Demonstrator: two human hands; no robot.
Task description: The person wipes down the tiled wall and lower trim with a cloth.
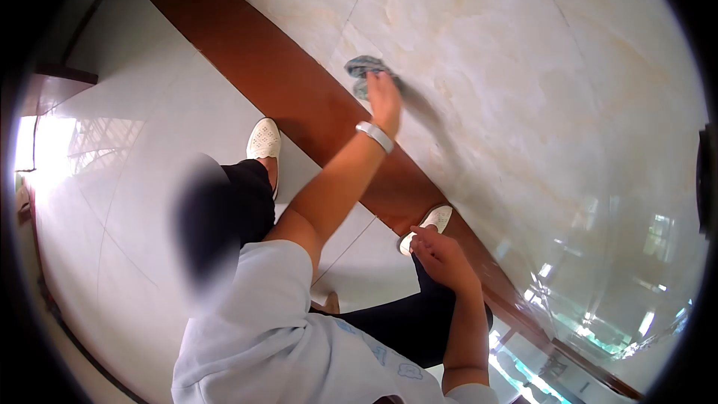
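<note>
Against glossy marbled tile [538,97], crumpled grey cloth [362,67] under the left hand [386,102] (fingers straight, grip unclear).

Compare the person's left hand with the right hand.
The left hand is at a grey patterned cloth on the marbled surface; the right hand holds nothing visible. The left hand has a pale wristband; the right hand shows none. The left hand reaches farther out than the right hand. Both are ungloved.

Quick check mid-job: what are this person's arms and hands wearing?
The left hand is ungloved, with a pale band around its wrist; I can't tell what kind. The right hand is ungloved too, its wrist bare. Both sleeves are short and pale.
</note>
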